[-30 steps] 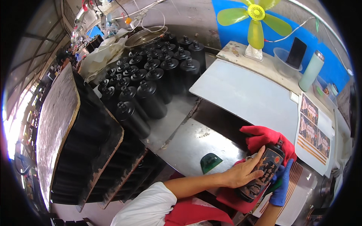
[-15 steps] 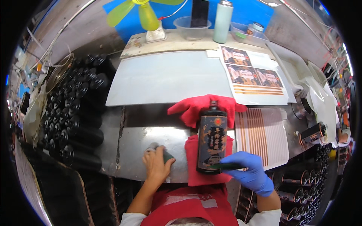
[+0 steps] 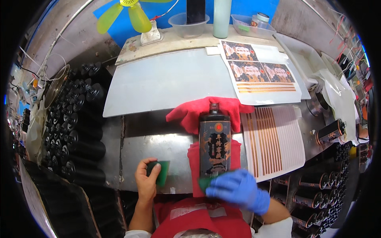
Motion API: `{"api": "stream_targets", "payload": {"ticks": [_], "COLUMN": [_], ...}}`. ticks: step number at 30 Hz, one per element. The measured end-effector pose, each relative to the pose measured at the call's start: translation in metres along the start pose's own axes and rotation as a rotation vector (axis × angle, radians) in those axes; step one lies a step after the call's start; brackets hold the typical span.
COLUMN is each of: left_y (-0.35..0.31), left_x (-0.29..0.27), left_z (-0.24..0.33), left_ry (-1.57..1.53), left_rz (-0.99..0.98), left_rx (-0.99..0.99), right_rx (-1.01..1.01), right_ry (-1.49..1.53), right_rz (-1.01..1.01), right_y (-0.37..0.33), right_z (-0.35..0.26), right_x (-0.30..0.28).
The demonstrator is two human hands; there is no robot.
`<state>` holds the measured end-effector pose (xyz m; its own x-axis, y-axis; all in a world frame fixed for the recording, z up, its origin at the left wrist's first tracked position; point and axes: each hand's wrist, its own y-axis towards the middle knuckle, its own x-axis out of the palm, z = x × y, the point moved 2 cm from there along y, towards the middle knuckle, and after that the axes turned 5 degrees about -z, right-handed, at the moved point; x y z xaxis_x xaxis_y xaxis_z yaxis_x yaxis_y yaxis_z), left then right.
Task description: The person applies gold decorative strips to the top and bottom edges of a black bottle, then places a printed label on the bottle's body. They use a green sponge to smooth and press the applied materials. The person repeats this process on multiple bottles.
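Note:
A black bottle [image 3: 214,146] with a dark patterned label lies on its back on red cloth [image 3: 193,152], neck pointing away from me. My left hand [image 3: 147,176], bare, is closed round a flat green scraper [image 3: 162,173], held over the metal table left of the cloth. My right hand [image 3: 239,191], in a blue glove, is slightly blurred. It grips another green scraper [image 3: 204,183], whose visible part lies at the bottle's lower end; the fingers cover the rest.
A sheet of copper-coloured strips [image 3: 274,146] lies right of the bottle, with printed label sheets [image 3: 258,85] behind it. Black bottles [image 3: 81,146] are stacked at the left. Labelled bottles [image 3: 307,196] fill the lower right. A green fan [image 3: 141,20] stands at the back.
My left hand has drawn nearer and to the left, turning its scraper upright. My right hand has moved left and nearer, bringing its scraper down to the bottle's lower end. The view has shifted slightly.

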<state>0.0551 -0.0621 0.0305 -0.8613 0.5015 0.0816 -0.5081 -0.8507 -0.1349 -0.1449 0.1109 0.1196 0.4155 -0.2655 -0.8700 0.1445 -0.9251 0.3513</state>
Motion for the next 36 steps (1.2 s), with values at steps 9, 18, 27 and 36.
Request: {"api": "stream_targets", "payload": {"ticks": [9,18,27,36], "left_y": [0.035,0.072,0.04,0.038], "left_x": [0.126,0.12,0.128,0.093], "left_z": [0.084,0.013,0.055,-0.016], "left_ry": [0.271,-0.118,0.392,0.169], "left_rz": [-0.082,-0.113,-0.054,-0.066], "left_rx": [0.543,0.212,0.536,0.224], "right_rx": [0.792,0.926,0.792,0.984], "right_ry": [0.725,1.296,0.668,0.933], "right_rz": [0.587,0.799,0.516,0.625], "right_y": [0.014,-0.01,0.023,-0.042], "right_z": [0.036,0.103,0.048,0.092], "right_x": [-0.004,0.057,0.007,0.069]}}
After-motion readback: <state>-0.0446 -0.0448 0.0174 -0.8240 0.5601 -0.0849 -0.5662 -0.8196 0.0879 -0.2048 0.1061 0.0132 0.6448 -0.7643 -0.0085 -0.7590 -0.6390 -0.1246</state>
